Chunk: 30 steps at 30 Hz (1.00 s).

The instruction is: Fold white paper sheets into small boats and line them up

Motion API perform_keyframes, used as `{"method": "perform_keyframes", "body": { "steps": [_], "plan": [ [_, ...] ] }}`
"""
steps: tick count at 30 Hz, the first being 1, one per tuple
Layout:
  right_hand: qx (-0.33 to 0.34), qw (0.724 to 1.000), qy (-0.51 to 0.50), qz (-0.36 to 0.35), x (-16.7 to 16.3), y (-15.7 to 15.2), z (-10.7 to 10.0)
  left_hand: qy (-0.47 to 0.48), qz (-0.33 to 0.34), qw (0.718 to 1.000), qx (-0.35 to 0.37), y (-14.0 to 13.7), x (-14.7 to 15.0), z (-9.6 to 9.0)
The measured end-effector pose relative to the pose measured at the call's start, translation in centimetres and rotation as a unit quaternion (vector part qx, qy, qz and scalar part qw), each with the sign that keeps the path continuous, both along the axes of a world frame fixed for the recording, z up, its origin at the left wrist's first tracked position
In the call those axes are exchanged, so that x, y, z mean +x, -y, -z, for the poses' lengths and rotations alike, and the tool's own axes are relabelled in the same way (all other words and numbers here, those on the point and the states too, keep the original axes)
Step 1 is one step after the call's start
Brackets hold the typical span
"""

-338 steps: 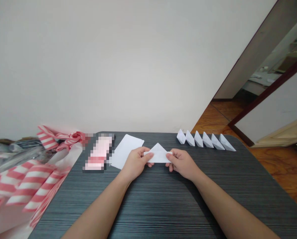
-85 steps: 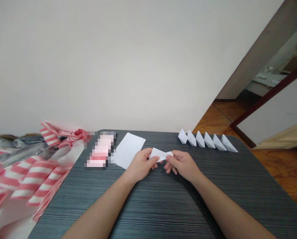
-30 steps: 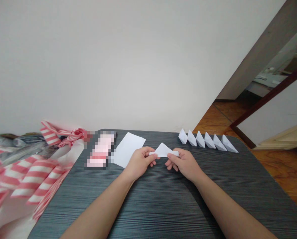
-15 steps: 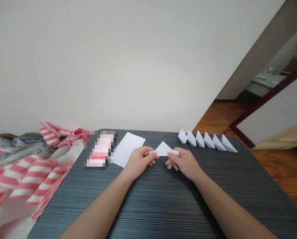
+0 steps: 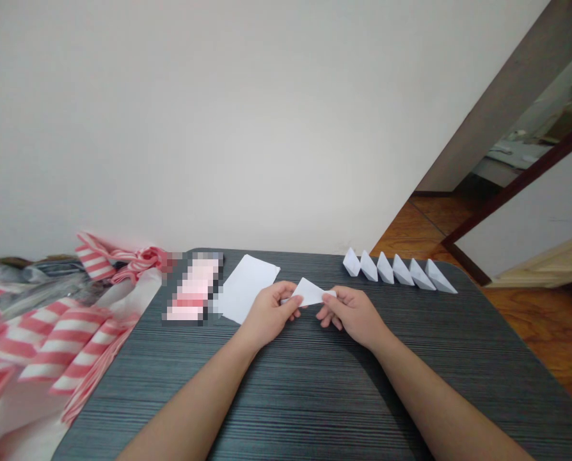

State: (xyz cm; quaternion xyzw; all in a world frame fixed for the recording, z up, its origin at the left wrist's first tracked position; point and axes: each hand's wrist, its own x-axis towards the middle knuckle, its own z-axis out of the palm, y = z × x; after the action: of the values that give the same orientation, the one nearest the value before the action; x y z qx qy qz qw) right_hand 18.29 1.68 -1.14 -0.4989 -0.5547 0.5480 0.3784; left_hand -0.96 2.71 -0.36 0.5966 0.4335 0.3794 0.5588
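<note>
A small folded white paper piece [image 5: 309, 292] is pinched between both hands just above the dark striped table [image 5: 315, 397]. My left hand [image 5: 269, 314] grips its left end between thumb and fingers. My right hand [image 5: 350, 314] pinches its right end. The paper looks like a low triangle, tilted slightly to the left. A flat white sheet [image 5: 248, 287] lies on the table just left of my left hand.
A row of several folded white paper boats [image 5: 398, 271] stands at the table's far right edge. A blurred pink object [image 5: 193, 289] lies beside the flat sheet. Red-and-white striped bags [image 5: 50, 339] pile up at the left. A doorway and wooden floor [image 5: 545, 320] lie to the right.
Over the last second the paper's peak has dropped and the piece looks narrower, my hands having drawn a little closer together. Earlier it was a wider triangle with a band.
</note>
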Motion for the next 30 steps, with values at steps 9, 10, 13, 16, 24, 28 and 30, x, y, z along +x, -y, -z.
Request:
{"method": "perform_keyframes", "body": {
  "steps": [9,10,13,16,24,28,30],
  "plan": [
    [0.021,0.999,0.009,-0.030,-0.22,0.19,0.41,0.039,0.032,0.999,0.004,0.24,0.28,0.05],
    [0.037,0.999,0.001,-0.019,-0.20,0.22,0.50,0.036,0.031,0.999,0.004,0.22,0.25,0.04],
    [0.097,0.995,-0.003,0.011,-0.05,0.28,0.57,0.031,0.026,0.999,0.006,0.17,0.19,-0.01],
    [0.164,0.985,0.046,0.010,0.16,0.25,0.34,0.022,0.024,0.999,0.008,0.15,0.13,0.01],
    [0.237,0.962,0.136,-0.007,0.26,0.20,-0.36,0.004,0.021,1.000,0.005,0.18,0.07,0.29],
    [0.240,0.960,0.145,-0.007,0.18,0.20,-0.25,0.010,0.022,1.000,0.010,0.15,0.07,0.43],
    [0.245,0.958,0.149,-0.007,0.17,0.20,-0.16,0.010,0.019,1.000,0.012,0.12,0.06,0.53]
  ]
}}
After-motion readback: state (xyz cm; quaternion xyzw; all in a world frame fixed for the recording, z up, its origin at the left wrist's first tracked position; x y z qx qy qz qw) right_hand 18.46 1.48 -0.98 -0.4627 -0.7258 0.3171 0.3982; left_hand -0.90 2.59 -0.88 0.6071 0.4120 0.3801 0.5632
